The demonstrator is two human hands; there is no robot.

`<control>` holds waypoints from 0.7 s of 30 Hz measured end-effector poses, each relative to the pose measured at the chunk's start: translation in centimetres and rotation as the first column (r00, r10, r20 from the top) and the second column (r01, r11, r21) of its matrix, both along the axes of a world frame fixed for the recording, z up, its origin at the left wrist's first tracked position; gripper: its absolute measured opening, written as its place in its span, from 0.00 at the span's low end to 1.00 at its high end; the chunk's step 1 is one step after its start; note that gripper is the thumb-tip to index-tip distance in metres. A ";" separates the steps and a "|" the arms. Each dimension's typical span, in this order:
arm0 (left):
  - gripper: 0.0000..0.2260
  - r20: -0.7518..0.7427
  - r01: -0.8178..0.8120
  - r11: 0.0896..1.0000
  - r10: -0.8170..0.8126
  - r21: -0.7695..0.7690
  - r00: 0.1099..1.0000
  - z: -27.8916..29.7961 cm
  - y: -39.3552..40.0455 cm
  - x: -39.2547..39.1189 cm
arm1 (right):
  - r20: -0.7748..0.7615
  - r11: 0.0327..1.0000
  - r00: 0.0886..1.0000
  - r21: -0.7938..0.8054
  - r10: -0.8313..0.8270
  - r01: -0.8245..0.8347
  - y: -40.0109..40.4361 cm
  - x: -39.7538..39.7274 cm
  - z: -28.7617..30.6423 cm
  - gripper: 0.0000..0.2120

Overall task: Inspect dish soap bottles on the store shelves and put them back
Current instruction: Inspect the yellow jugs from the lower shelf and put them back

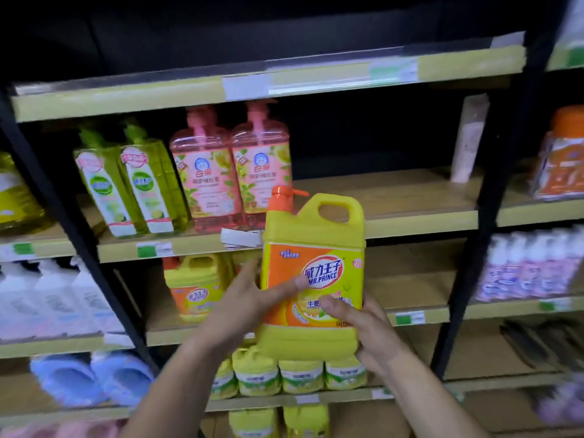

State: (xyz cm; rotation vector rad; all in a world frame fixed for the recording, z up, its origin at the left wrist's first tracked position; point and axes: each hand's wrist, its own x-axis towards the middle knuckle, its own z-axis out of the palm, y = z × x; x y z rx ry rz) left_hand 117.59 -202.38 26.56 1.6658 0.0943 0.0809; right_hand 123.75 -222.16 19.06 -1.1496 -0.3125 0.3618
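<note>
Shelving unit (420, 221) with black uprights and pale wood boards is filling the whole view; yellow price strips are running along each board edge, and the space above the top board is dark. Yellow jug (313, 279) with orange cap and orange label reading MR.PRINCE is being held upright in front of the shelving unit, off any board, overlapping the edge of the middle board. Left hand (243, 306) is gripping the jug's left side, thumb lying across the label. Right hand (363, 330) is holding the lower right corner, thumb curled onto the label front.

Behind the jug, on the middle board, two pink pump bottles (230, 172) are standing side by side; left of them two green bottles (132, 184) are leaning. On the board below, left of the jug, a matching yellow jug (194, 287) is standing. Under the held jug, a row of small yellow-green bottles (300, 374) is sitting on a lower board. Far left of the jug, white spray bottles (60, 298) and blue slippers (94, 379) are sitting in the neighbouring bay. Far right, purple-labelled bottles (531, 270) and an orange-capped pack (562, 156) are blurred.
</note>
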 end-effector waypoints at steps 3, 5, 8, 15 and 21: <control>0.27 -0.012 -0.033 0.972 0.031 -0.232 0.999 -1.7 -3.2 -0.1 | -0.011 1.000 1.000 0.005 0.028 -0.028 -2.0 -0.2 0.7 0.35; 0.26 -0.023 -0.071 0.943 0.067 -0.324 0.997 -2.4 -4.4 -0.4 | -0.023 0.998 0.998 -0.002 0.058 -0.058 -3.2 -0.4 1.2 0.20; 0.29 -0.066 -0.097 0.928 0.079 -0.358 0.995 -3.0 -5.3 -1.0 | -0.022 0.992 0.994 -0.066 0.108 -0.109 -4.4 -0.6 1.1 0.25; 0.28 -0.028 -0.096 0.948 0.092 -0.302 0.995 -4.5 -5.6 -2.5 | 0.005 0.981 0.987 -0.108 0.160 -0.158 -4.6 -1.9 0.6 0.33; 0.32 0.047 0.007 0.957 0.007 -0.290 0.999 -3.4 -3.6 -2.6 | -0.003 0.989 0.996 -0.119 0.084 -0.084 -2.4 -2.1 0.9 0.37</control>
